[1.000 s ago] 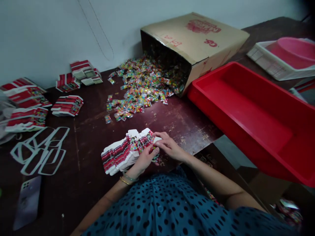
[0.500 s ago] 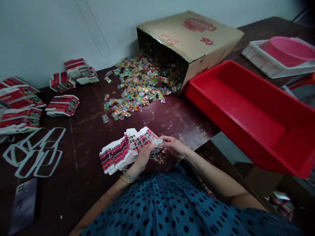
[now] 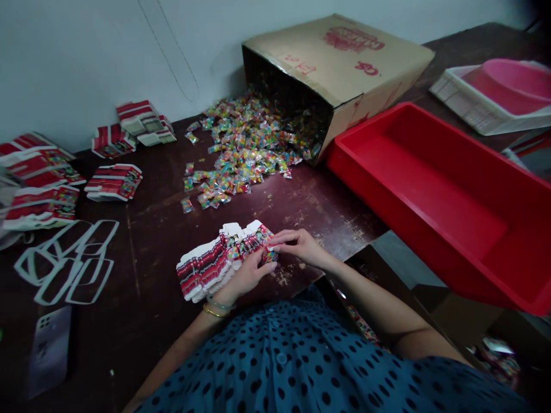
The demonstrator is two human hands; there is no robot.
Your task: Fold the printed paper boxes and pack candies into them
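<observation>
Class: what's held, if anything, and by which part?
Left hand and right hand touch the carton stack at its right end; firm grip cannot be told.

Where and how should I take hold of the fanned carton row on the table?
Probably best at the left end of the carton row, coming from the left, pinching across its near and far edges. That end is uncovered, while the left hand and right hand are at the other. The cartons overlap and may slide, so squeeze evenly.
</observation>
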